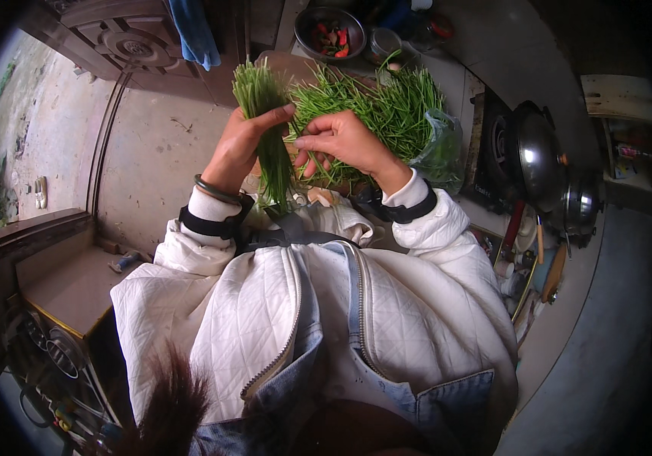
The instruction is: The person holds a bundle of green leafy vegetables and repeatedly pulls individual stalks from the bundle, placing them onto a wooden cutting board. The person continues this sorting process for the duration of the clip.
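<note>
My left hand is closed round an upright bundle of long green stalks that look like garlic chives. The cut-looking pale ends stick out above the fist, and the thin leaves hang below it. Just to the right is my right hand, its thumb and fingers bent close together beside the bundle. Whether a stalk is pinched between these fingertips is hard to make out. Behind and beyond the right hand spreads a large loose heap of the same greens, partly over a wooden board. A clear plastic bag touches the heap's right side.
A metal bowl with red peppers and a glass jar stand behind the heap. To the right are a gas stove and a lidded wok. A blue cloth hangs at a carved wooden door.
</note>
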`<action>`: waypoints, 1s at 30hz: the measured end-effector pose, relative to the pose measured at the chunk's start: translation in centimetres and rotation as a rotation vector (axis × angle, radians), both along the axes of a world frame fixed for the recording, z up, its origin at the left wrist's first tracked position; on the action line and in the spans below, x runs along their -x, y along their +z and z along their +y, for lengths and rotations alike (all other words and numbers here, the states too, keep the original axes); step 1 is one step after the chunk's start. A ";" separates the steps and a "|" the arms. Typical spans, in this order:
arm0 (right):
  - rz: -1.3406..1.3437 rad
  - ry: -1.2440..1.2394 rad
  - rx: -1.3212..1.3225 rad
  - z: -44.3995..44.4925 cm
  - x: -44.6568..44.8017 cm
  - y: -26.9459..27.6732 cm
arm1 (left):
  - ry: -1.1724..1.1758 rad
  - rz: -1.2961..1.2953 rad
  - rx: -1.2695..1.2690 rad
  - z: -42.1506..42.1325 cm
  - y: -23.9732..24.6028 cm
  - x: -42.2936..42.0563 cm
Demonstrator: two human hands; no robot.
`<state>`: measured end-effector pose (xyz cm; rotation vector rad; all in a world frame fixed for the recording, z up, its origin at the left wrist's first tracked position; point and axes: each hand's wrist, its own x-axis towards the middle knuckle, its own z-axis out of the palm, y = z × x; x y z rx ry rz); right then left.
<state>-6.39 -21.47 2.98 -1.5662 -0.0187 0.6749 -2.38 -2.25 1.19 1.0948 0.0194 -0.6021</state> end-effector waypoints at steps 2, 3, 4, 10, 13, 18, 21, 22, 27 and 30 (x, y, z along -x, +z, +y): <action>0.027 0.021 -0.005 -0.1 0.1 0.0 | 0.021 0.043 0.006 0.0 0.1 0.0; 0.039 0.033 -0.014 -0.2 0.1 0.0 | 0.027 0.037 0.006 0.0 0.1 0.0; 0.049 0.028 -0.019 -0.3 0.2 -0.1 | 0.031 0.031 0.010 0.0 0.1 0.0; 0.043 -0.001 -0.015 -1.0 0.4 -0.5 | 0.027 0.029 0.037 0.0 0.1 0.0; 0.048 -0.014 -0.024 -1.4 0.3 -0.6 | 0.003 0.038 0.017 0.2 0.0 -0.1; 0.010 -0.028 -0.073 -1.7 0.3 -0.8 | -0.010 0.036 0.030 -0.1 0.0 -0.1; -0.360 -0.200 0.080 -0.7 0.3 -1.0 | -0.008 0.048 0.007 -0.1 0.1 0.1; -0.362 -0.254 0.085 -0.7 0.3 -0.8 | -0.007 0.048 0.005 -0.1 0.1 0.1; -0.450 -0.210 0.216 -0.1 1.2 0.6 | -0.012 0.049 -0.002 -0.1 0.0 0.0; -0.433 -0.153 0.257 0.7 1.3 0.7 | -0.026 0.054 0.001 0.0 -0.2 -0.1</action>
